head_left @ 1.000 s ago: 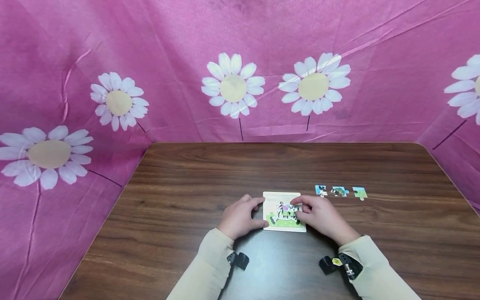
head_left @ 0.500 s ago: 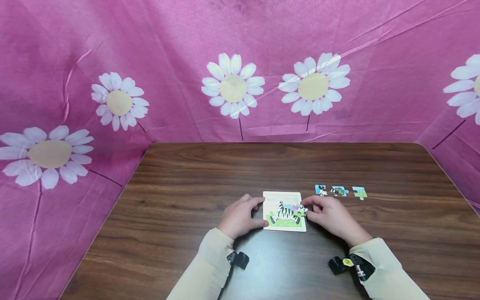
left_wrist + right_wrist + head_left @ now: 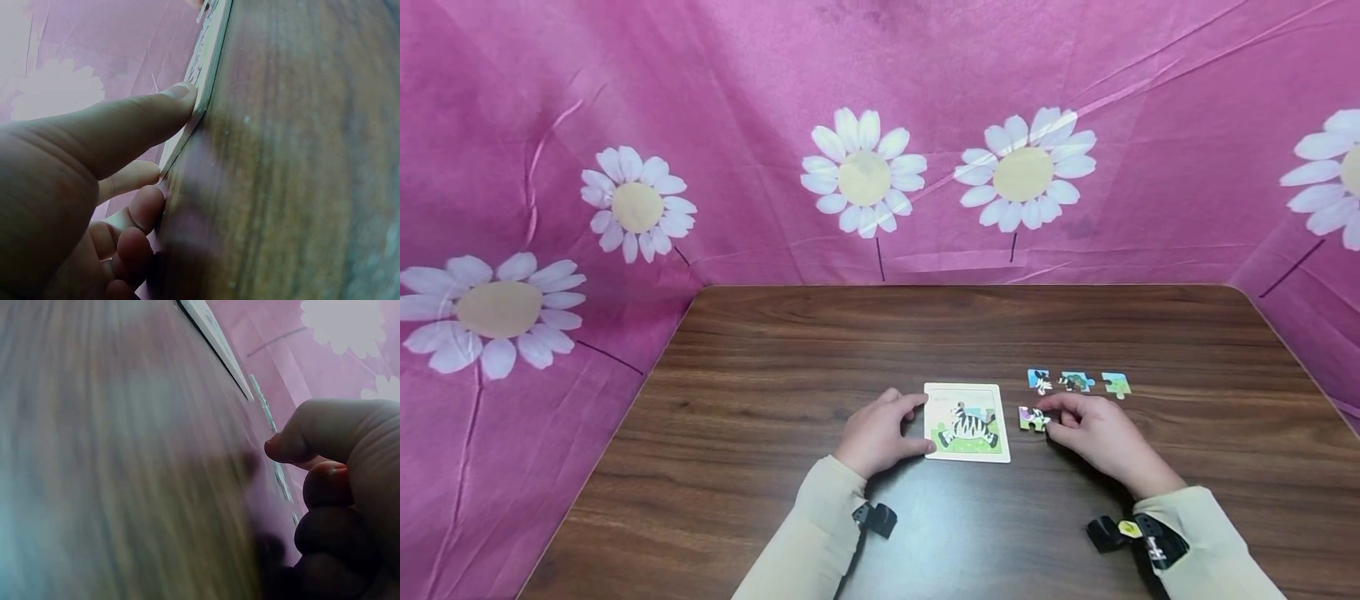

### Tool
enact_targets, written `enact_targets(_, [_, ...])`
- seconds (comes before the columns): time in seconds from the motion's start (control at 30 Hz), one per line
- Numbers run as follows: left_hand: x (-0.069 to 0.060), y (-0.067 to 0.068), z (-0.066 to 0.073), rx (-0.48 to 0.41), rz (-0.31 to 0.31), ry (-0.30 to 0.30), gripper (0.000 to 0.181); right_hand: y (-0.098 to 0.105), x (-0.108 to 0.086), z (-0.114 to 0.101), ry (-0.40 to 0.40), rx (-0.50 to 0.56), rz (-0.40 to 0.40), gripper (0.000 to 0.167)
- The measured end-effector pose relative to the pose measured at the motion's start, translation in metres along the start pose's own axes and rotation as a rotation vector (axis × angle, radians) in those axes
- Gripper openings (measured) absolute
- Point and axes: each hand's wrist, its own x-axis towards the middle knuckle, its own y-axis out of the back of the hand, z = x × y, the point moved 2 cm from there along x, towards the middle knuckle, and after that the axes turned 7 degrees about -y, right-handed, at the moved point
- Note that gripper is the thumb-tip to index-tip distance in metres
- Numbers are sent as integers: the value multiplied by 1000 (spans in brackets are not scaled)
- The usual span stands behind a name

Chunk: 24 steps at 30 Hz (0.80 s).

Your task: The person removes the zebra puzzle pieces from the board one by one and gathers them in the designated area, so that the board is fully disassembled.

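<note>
Now the pinched puzzle piece (image 3: 1031,418) has left the board (image 3: 943,397).

Head view: we look forward and down from above the wood-grain table (image 3: 760,375), across to its far edge and the daisy-print cloth (image 3: 737,92). Wrist views: we look close and tilted, low along the table, past the left hand (image 3: 880,433) and right hand (image 3: 1101,433); all three share the puzzle board (image 3: 967,457).

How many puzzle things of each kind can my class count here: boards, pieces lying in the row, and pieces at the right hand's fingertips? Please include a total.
Puzzle board: 1
Pieces in the row: 3
Piece at the right hand's fingertips: 1
Total: 5
</note>
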Motion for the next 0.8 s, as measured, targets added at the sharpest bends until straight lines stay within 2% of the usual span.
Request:
enact_targets(0.2, [0,0,0,5,-1,0,67,11,0,12,-38,-56,-1,25])
enact_targets(0.33, [0,0,-1,7,0,-1,67,13,1,15,-57,-57,-14,25])
enact_targets(0.8, [0,-1,-2,3,-1,1,67,12,2,17,-14,-37,13,28])
